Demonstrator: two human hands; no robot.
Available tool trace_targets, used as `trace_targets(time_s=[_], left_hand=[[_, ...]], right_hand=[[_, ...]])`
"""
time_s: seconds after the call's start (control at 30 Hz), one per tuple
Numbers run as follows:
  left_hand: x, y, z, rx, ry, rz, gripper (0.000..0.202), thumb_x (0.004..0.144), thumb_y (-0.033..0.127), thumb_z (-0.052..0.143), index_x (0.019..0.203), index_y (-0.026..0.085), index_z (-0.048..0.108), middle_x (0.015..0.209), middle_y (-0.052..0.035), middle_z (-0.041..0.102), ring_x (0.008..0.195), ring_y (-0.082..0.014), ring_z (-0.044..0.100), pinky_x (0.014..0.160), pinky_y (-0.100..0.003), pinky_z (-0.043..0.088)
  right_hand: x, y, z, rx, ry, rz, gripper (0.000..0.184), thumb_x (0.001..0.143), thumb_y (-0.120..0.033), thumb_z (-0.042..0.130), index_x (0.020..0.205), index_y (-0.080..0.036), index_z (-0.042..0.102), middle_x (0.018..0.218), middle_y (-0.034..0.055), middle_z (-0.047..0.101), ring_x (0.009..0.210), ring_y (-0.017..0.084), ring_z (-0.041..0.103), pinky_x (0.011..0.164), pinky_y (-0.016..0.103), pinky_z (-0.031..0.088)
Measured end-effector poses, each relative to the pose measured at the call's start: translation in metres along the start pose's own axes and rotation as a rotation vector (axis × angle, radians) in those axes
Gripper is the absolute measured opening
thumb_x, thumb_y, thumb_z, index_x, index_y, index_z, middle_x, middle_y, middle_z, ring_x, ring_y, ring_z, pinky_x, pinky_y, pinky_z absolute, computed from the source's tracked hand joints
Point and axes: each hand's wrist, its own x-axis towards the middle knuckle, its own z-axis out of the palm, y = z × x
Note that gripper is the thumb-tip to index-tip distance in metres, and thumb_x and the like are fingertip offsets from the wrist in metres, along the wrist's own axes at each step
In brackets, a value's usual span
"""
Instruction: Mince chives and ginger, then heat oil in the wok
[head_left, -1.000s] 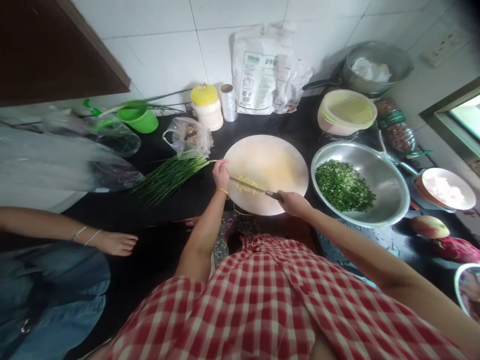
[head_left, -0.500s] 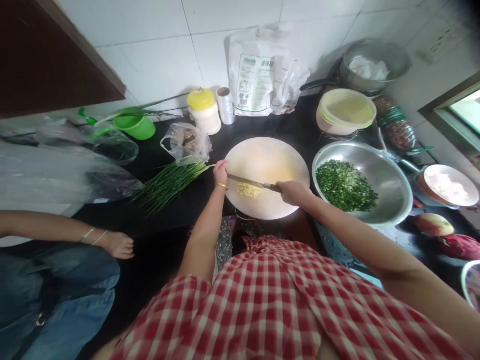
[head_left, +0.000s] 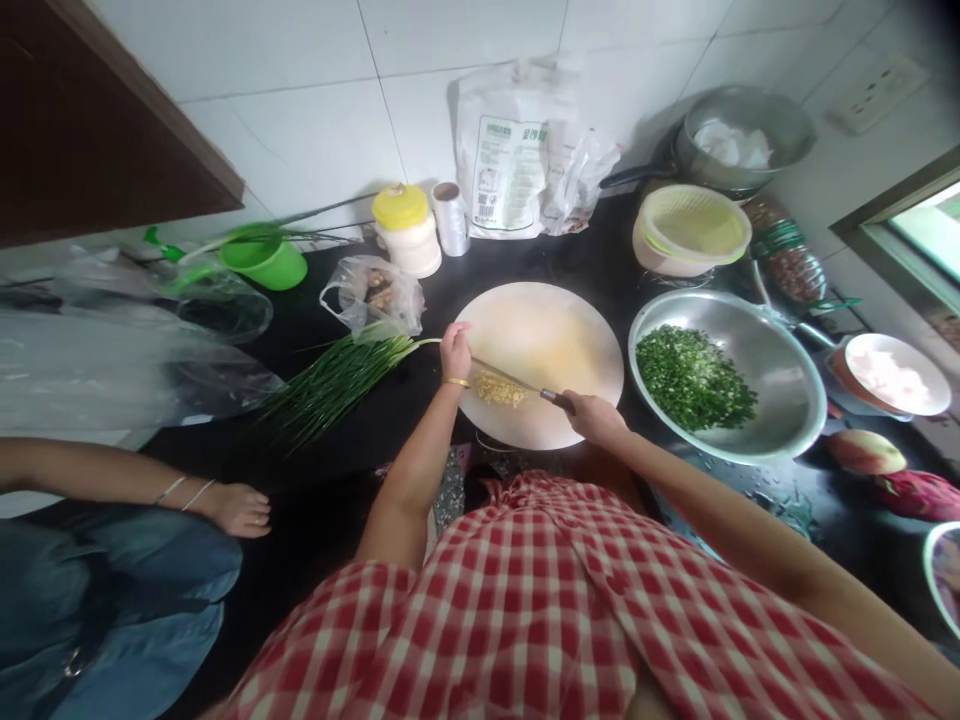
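A round pale cutting board [head_left: 559, 330] lies on the dark counter with a small heap of minced yellow bits [head_left: 500, 389] near its front left. My right hand [head_left: 596, 416] is closed round the handle of a knife [head_left: 517, 381], whose blade lies across the heap. My left hand [head_left: 455, 352] rests at the blade's far tip, fingers bent down on it. A gold bangle circles that wrist.
A bunch of green chives [head_left: 337, 378] lies left of the board. A steel bowl [head_left: 787, 390] of chopped greens stands to the right. Bags, a yellow-lidded jar [head_left: 406, 228], a green cup [head_left: 264, 262] and pots line the wall. Another person's hand [head_left: 238, 508] rests at left.
The knife has swung so its handle end sits lower and nearer me. The yellow bits, spread out a second ago, now lie gathered in one heap. The view shifted slightly.
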Motion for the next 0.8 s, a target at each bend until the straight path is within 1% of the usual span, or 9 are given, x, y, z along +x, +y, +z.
trace_targets(time_s=[0.1,0.17,0.27,0.4,0.5,0.57,0.63,0.73,0.8], left_hand=[[-0.025,0.022,-0.011,-0.025,0.034,0.046,0.023,0.084,0.034,0.045,0.089,0.018,0.060,0.046,0.0059,0.041,0.043,-0.0094,0.041,0.051,-0.022,0.035],[-0.048,0.030,-0.021,-0.042,0.075,0.037,0.025,0.084,0.038,0.046,0.091,0.019,0.060,0.046,0.0060,0.042,0.044,-0.0089,0.042,0.051,-0.021,0.035],[-0.083,0.027,-0.031,-0.074,0.158,-0.008,0.025,0.082,0.039,0.047,0.091,0.018,0.058,0.045,0.0066,0.043,0.043,-0.0082,0.041,0.049,-0.020,0.034],[-0.116,0.025,-0.028,-0.084,0.235,-0.060,0.024,0.079,0.039,0.050,0.089,0.018,0.058,0.045,0.0071,0.042,0.042,-0.0075,0.038,0.047,-0.020,0.032],[-0.123,0.034,-0.021,-0.070,0.243,-0.094,0.025,0.077,0.043,0.051,0.086,0.020,0.059,0.047,0.0062,0.042,0.043,-0.0079,0.038,0.046,-0.022,0.031],[-0.120,0.040,-0.019,-0.056,0.225,-0.090,0.027,0.078,0.045,0.050,0.088,0.021,0.060,0.048,0.0053,0.042,0.044,-0.0085,0.039,0.048,-0.023,0.032],[-0.115,0.045,-0.019,-0.038,0.220,-0.077,0.029,0.080,0.045,0.047,0.089,0.021,0.061,0.048,0.0042,0.042,0.045,-0.0089,0.039,0.049,-0.024,0.032],[-0.114,0.052,-0.015,-0.021,0.215,-0.074,0.030,0.081,0.044,0.046,0.088,0.020,0.062,0.047,0.0040,0.042,0.044,-0.0091,0.038,0.049,-0.025,0.032],[-0.116,0.054,-0.009,-0.021,0.214,-0.068,0.030,0.081,0.043,0.046,0.088,0.019,0.063,0.046,0.0042,0.041,0.044,-0.0092,0.038,0.049,-0.025,0.032]], right_hand=[[-0.018,0.005,0.007,-0.008,0.097,-0.065,0.024,0.089,-0.030,0.037,0.104,-0.023,0.054,0.083,0.0052,0.067,0.070,0.018,0.061,0.055,0.025,0.031],[-0.032,0.009,0.008,-0.030,0.151,-0.113,0.022,0.088,-0.028,0.037,0.101,-0.024,0.054,0.083,0.0042,0.067,0.070,0.017,0.061,0.054,0.025,0.029],[-0.048,0.015,0.014,-0.057,0.130,-0.159,0.019,0.086,-0.024,0.038,0.097,-0.023,0.054,0.083,0.0036,0.067,0.069,0.016,0.061,0.053,0.024,0.028],[-0.062,0.027,0.030,-0.014,0.114,-0.247,0.019,0.085,-0.025,0.037,0.094,-0.024,0.054,0.083,0.0054,0.068,0.069,0.019,0.063,0.051,0.026,0.029],[-0.063,0.041,0.048,0.064,0.129,-0.273,0.024,0.083,-0.028,0.037,0.100,-0.027,0.053,0.084,0.0100,0.068,0.065,0.022,0.064,0.049,0.029,0.030],[-0.056,0.050,0.060,0.104,0.142,-0.291,0.025,0.079,-0.031,0.037,0.098,-0.030,0.053,0.077,0.0148,0.066,0.061,0.025,0.064,0.049,0.032,0.031],[-0.047,0.056,0.071,0.159,0.182,-0.320,0.023,0.075,-0.036,0.040,0.094,-0.033,0.053,0.075,0.0192,0.064,0.056,0.026,0.063,0.049,0.036,0.031],[-0.042,0.061,0.080,0.220,0.225,-0.360,0.021,0.075,-0.044,0.038,0.090,-0.037,0.050,0.068,0.0202,0.063,0.050,0.027,0.061,0.049,0.040,0.032],[-0.044,0.063,0.080,0.196,0.259,-0.333,0.021,0.074,-0.048,0.037,0.087,-0.038,0.050,0.065,0.0179,0.062,0.049,0.026,0.061,0.049,0.039,0.034]])
